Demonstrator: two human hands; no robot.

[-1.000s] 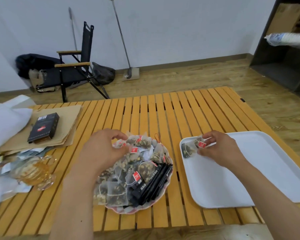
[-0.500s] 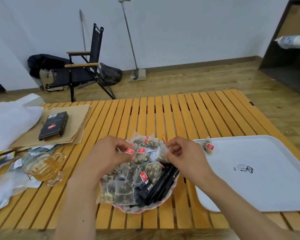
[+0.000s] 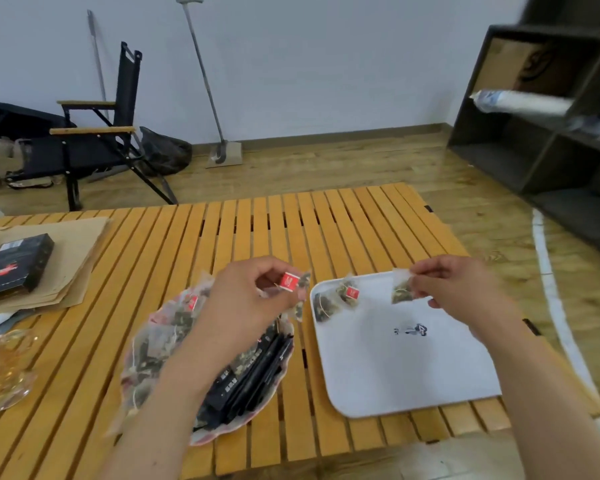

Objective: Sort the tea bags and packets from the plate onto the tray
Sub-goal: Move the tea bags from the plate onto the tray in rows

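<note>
A mesh tea bag with a red tag (image 3: 301, 293) is pinched at its tag and string by the left hand (image 3: 243, 303) and is held in the air between the scalloped plate (image 3: 222, 436) and the white tray (image 3: 413, 382). A second tea bag (image 3: 400, 292) is pinched by its upper corner between thumb and fingertips of the right hand (image 3: 465, 289), above the far part of the tray. Two tea bags (image 3: 343, 293) are already laid side by side in the tray's far left corner. On the plate a heap of tea bags (image 3: 156, 344) is seen on the left, and flat black packets (image 3: 253, 379) are stacked on the right, partly hidden by the left forearm. Plate and tray are set side by side on the slatted bench (image 3: 257, 233).

The bags are judged to be very light, soft and easily crushed. Their strings are likely to be tangled in the heap, so a neighbour may be dragged along when one is lifted. A hold at the tag or a top corner is advised, not on the filled belly. The packets are judged to be thin, stiff and smooth, and are best taken by a short edge, one at a time.
</note>
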